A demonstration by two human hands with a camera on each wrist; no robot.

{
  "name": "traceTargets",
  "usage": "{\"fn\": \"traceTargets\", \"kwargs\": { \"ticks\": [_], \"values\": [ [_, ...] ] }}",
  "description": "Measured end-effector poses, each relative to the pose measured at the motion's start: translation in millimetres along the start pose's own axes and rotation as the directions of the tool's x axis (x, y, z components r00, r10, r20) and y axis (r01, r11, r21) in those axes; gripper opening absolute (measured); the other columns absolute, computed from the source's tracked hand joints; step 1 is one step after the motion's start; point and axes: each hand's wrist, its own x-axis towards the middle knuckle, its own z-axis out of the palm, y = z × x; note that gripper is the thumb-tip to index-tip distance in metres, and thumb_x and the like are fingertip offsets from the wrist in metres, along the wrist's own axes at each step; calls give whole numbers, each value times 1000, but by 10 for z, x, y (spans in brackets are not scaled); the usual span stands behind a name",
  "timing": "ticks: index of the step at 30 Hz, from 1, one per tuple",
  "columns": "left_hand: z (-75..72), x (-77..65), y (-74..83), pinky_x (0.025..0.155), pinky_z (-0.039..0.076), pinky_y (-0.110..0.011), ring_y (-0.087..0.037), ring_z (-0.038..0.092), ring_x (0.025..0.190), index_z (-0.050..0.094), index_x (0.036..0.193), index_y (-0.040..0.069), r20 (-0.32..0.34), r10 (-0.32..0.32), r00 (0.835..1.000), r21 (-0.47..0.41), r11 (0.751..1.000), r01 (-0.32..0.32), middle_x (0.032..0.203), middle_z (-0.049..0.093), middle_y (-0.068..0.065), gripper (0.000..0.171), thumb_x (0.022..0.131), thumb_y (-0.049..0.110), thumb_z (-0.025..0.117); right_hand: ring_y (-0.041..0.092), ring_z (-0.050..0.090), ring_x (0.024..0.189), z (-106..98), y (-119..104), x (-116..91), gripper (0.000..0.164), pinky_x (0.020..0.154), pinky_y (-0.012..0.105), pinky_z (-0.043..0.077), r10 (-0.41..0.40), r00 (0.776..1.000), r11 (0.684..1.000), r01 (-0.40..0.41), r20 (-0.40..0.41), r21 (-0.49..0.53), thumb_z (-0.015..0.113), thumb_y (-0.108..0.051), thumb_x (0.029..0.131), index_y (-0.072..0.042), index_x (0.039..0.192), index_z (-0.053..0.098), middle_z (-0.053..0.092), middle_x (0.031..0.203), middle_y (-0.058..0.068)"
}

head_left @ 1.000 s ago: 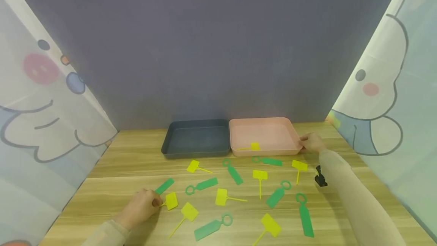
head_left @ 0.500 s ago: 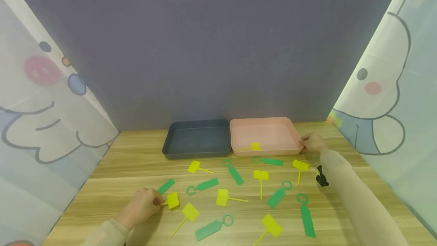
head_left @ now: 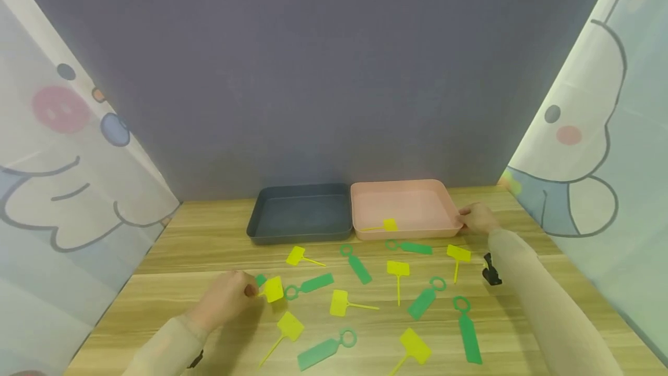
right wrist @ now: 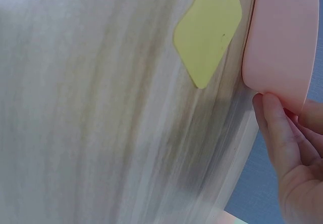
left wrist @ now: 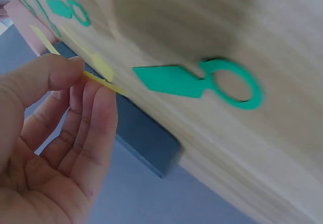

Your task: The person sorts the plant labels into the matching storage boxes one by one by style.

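Note:
My left hand [head_left: 227,300] pinches a yellow T-shaped plant label [head_left: 273,289] by its stem between thumb and fingertips. In the left wrist view that label [left wrist: 46,41] is seen nearly edge-on, raised over the wooden table. A green ring-ended tag [left wrist: 169,81] lies on the table close by; the hand hides most of it in the head view. On the far right, my right hand [head_left: 477,218] holds the near right corner of a pink tray [head_left: 412,233]. The right wrist view shows its thumb and fingers [right wrist: 276,125] on either side of the tray wall.
A dark blue-grey tray [head_left: 300,236] stands against the pink one's left side. One yellow label [head_left: 389,224] lies inside the pink tray. Several yellow labels and green tags [head_left: 468,338] are scattered over the table. A black object [head_left: 490,271] sits beside the right forearm.
My left hand has moved up and to the right, carrying the yellow plant label away from its former spot. The right hand stays at the pink tray's corner.

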Motion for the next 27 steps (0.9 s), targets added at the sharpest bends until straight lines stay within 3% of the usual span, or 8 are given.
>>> {"fn": "traceTargets", "kwargs": {
  "ticks": [10, 11, 13, 16, 18, 20, 23, 27],
  "values": [
    [-107, 430, 191, 52, 47, -16, -10, 55, 56, 69, 78, -3, -16, 134, 991, -10, 991, -134, 76, 68, -11, 17, 71, -13, 58, 37, 63, 91, -10, 21, -10, 36, 75, 37, 55, -14, 1000, 1000, 14, -5, -24, 53, -5, 88, 22, 112, 51, 53, 111, 39],
    [-112, 491, 205, 49, 43, -14, -7, 50, 52, 67, 69, 0, -20, 142, 990, -14, 990, -142, 67, 64, -4, 17, 70, -14, 57, 37, 63, 91, -10, 22, -9, 36, 76, 38, 55, -14, 1000, 999, 14, -6, -30, 53, -5, 88, 22, 112, 51, 53, 111, 39],
    [-122, 599, 233, 52, 44, -14, -6, 51, 54, 68, 70, 1, -24, 149, 989, -23, 989, -149, 71, 67, -4, 17, 71, -12, 58, 37, 63, 91, -8, 23, -9, 35, 76, 39, 55, -14, 1000, 999, 14, -10, -32, 53, -5, 88, 22, 111, 51, 54, 111, 38],
    [-141, 759, 295, 51, 35, -14, -3, 38, 50, 67, 68, 3, -6, 154, 988, -38, 987, -154, 69, 65, -2, 19, 72, -12, 56, 38, 62, 93, -3, 8, -23, 36, 78, 41, 54, -15, 1000, 999, 15, -11, -36, 53, -5, 88, 22, 111, 51, 54, 111, 38],
    [-158, 853, 355, 55, 42, -17, -3, 44, 53, 71, 77, 1, 3, 141, 990, -31, 990, -140, 80, 69, -8, 17, 73, -11, 59, 40, 61, 95, -1, -10, -40, 37, 80, 42, 53, -9, 1000, 999, 9, -9, -38, 53, -6, 88, 22, 112, 51, 53, 112, 38],
    [-183, 950, 423, 56, 40, -21, -7, 40, 50, 69, 75, 0, 22, 127, 992, -31, 992, -126, 70, 65, -9, 17, 73, -11, 57, 42, 59, 98, -1, -22, -51, 37, 82, 44, 52, -6, 1000, 999, 5, -5, -45, 53, -6, 88, 21, 113, 51, 53, 113, 38],
    [-206, 1082, 505, 65, 51, -28, -10, 56, 60, 71, 82, 1, 15, 99, 995, -29, 995, -98, 77, 68, -10, 17, 76, -8, 58, 41, 59, 98, -1, -33, -52, 37, 81, 43, 53, 5, 1000, 999, -5, -4, -36, 52, -6, 88, 21, 114, 51, 52, 114, 38],
    [-211, 1235, 587, 71, 55, -31, -15, 64, 69, 72, 90, 1, 0, 98, 995, -44, 994, -98, 92, 70, -12, 21, 76, -7, 58, 37, 62, 94, 9, -30, -33, 36, 75, 36, 55, 11, 1000, 1000, -11, -8, -7, 51, -5, 88, 21, 114, 50, 52, 115, 38]
  ]
}}
